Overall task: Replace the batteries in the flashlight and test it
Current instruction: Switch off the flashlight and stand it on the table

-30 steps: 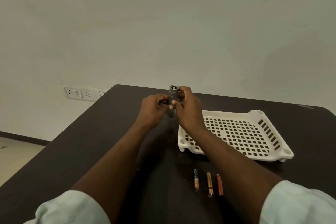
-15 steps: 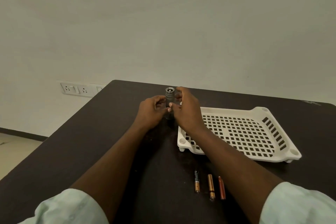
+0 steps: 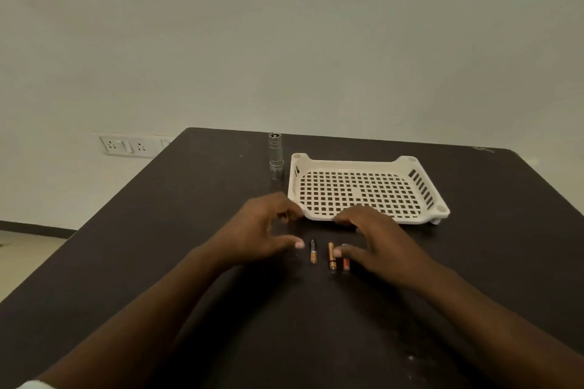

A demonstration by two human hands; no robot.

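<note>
- Both hands, left hand [image 3: 262,230] and right hand [image 3: 373,240], are bare: no gloves, rings or watch show.
- Forearms are uncovered.
- A pale, whitish sleeve [image 3: 30,385] edge shows at the left arm.

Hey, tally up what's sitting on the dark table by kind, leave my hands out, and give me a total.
Batteries: 3, lying side by side (black-and-orange, gold, red-orange)
Flashlight: 1, standing upright
White slotted tray: 1
Total: 5
</note>
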